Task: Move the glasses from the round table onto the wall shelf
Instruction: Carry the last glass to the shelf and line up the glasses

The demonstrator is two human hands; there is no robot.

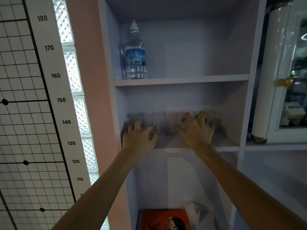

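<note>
Several clear drinking glasses stand in a row on the middle board of the pale wall shelf (227,147). My left hand (141,138) wraps around the bases of the two leftmost glasses (149,118), thumb on the right and fingers on the left. My right hand (197,131) is spread over the two rightmost glasses (207,113), its fingers curled around them. The middle glass (170,122) stands free between my hands, untouched. The round table is out of view.
A water bottle (135,55) with a blue label stands on the shelf board above, at its left. An orange book (164,219) and a white item lie in the compartment below. A height chart (54,75) hangs to the left, and a white glass-door cabinet (282,97) stands to the right.
</note>
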